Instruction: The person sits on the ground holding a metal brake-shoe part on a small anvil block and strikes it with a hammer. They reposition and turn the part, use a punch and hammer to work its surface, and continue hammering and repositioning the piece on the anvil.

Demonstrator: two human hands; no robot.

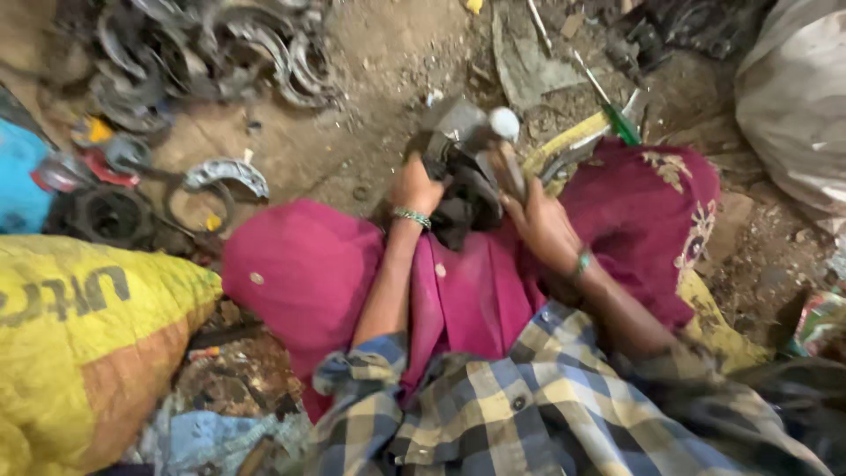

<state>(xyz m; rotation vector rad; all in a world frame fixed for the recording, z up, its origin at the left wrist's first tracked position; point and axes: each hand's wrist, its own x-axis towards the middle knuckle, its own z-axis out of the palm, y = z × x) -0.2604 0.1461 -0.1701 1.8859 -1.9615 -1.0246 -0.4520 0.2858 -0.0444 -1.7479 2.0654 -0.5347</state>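
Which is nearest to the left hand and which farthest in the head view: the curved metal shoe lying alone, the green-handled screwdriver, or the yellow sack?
From the left hand:
1. Curved metal shoe, on the ground to its left.
2. Green-handled screwdriver, up right, beyond the right hand.
3. Yellow sack, far lower left.

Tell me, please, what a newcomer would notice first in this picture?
First, the bright magenta cloth over the person's knees, in the middle. Above it, the left hand and the right hand grip a dark, greasy metal part. A yellow sack fills the lower left, and curved metal brake shoes are heaped on the dirt at the upper left.
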